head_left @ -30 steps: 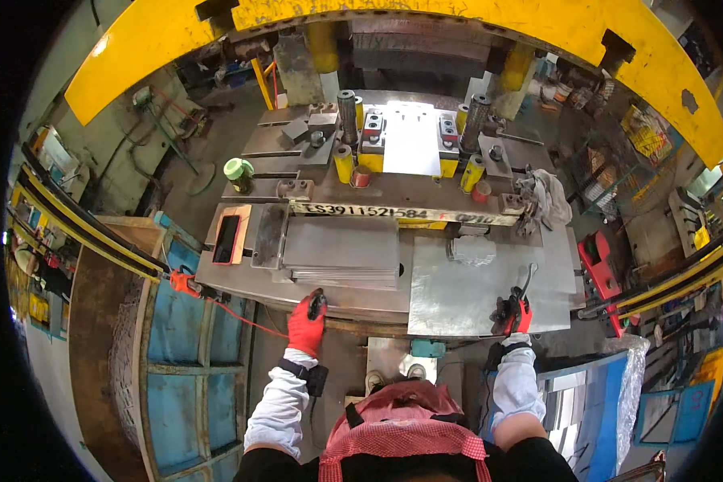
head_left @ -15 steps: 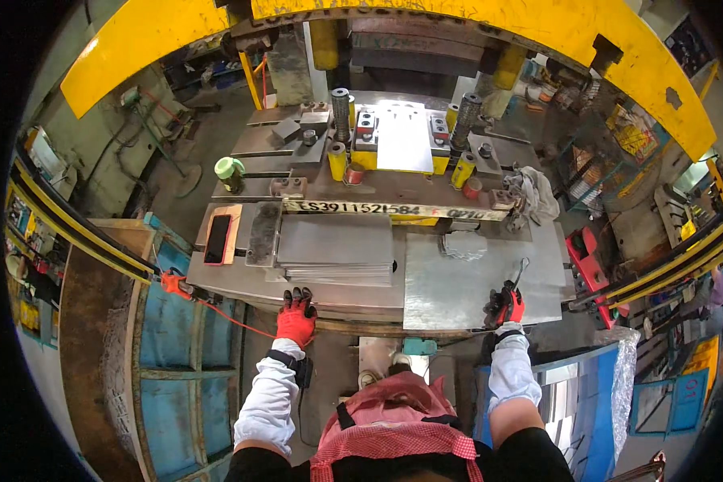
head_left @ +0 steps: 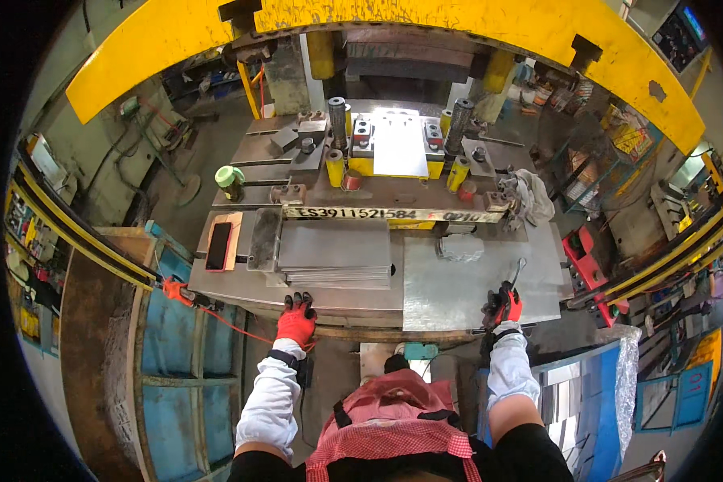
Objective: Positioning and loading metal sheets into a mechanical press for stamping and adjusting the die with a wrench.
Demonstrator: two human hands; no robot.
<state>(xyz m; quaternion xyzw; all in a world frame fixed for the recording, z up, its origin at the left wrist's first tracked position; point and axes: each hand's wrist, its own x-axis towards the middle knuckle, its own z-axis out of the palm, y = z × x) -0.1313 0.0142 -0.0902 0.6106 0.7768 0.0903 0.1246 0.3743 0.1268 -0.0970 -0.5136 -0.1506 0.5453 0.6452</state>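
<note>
My left hand (head_left: 296,319), in a red glove with dark fingertips, rests at the front edge of the press table, fingers spread. Just beyond it lies a stack of flat metal sheets (head_left: 334,247). My right hand (head_left: 506,306), gloved alike, is closed around a thin metal rod tool (head_left: 520,271) with a bent end. That hand is over the front right of a shiny metal plate (head_left: 434,291). Several small metal pieces (head_left: 461,247) lie at this plate's far side. Farther back, a bright sheet (head_left: 400,146) sits on the die between upright posts.
A yellow press beam (head_left: 426,18) arches over the die. On the table's left lie a phone (head_left: 218,246), a metal block (head_left: 264,238) and a green-lidded bottle (head_left: 230,181). A grey rag (head_left: 530,197) is at the right. A teal pedal (head_left: 420,351) stands on the floor.
The view has shifted slightly. The yellow beam now looks lower, with its notches closer together. Both hands stay nearly where they were, and the right still holds the rod tool.
</note>
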